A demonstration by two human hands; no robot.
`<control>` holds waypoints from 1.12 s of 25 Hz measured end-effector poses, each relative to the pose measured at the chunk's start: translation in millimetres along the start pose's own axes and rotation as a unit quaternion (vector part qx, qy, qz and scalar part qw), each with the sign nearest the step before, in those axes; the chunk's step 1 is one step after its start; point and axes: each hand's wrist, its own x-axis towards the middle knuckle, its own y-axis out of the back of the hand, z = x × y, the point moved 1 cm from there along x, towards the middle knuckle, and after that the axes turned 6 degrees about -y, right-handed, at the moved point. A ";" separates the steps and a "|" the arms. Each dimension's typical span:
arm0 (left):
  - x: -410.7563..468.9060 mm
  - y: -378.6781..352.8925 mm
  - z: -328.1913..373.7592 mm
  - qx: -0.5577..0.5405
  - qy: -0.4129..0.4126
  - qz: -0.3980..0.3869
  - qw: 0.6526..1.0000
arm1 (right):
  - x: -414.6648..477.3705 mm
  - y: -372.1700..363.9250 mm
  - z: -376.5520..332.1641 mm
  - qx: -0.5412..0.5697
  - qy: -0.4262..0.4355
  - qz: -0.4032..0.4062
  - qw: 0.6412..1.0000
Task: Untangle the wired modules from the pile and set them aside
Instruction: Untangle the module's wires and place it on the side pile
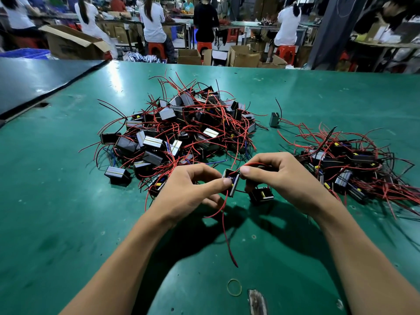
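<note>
At frame centre the left hand (193,189) pinches one module (231,181), while the right hand (279,176) pinches its red wire (252,164). On the green table (68,201), one big pile (181,128) lies above them, one smaller heap (345,164) at right, one lone module (274,119) between the two, and one rubber band (234,287) at bottom.

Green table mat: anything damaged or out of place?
A scuffed, torn-looking patch mars the green table mat at its near edge, beside a stray yellow rubber band. One grey wired module stands alone right of the tangled pile.
</note>
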 end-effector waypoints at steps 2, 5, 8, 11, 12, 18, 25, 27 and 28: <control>0.3 0.0 -0.8 0.017 -0.008 0.029 0.999 | 1.1 -5.1 0.1 -0.018 -0.007 0.019 1.000; -0.7 -0.4 0.4 0.027 -0.022 0.047 0.998 | 1.2 -13.2 0.1 -0.038 -0.028 0.041 0.998; -0.3 -1.0 -0.2 0.049 -0.040 0.062 0.996 | 1.6 -17.7 0.1 -0.049 -0.042 0.032 0.997; -0.7 -1.4 -0.8 0.095 -0.058 0.065 0.992 | 1.5 -19.1 -0.1 -0.062 -0.045 0.022 0.997; -1.3 -1.6 -1.0 0.120 -0.066 0.064 0.989 | 1.7 -19.1 -0.1 -0.069 -0.043 0.028 0.996; -1.3 -0.3 0.9 0.212 -0.052 0.024 0.976 | 3.6 -14.6 0.6 -0.078 -0.037 0.039 0.995; -4.4 -2.2 11.2 0.009 0.085 -0.024 0.996 | 4.6 -13.9 1.9 -0.020 -0.032 -0.002 0.999; -4.3 -4.0 12.0 0.013 0.086 -0.011 0.996 | 3.3 -12.6 1.3 -0.021 -0.037 -0.028 0.999; -3.8 -5.6 11.4 0.031 0.077 -0.001 0.997 | 3.0 -12.2 1.3 -0.028 -0.039 -0.037 0.998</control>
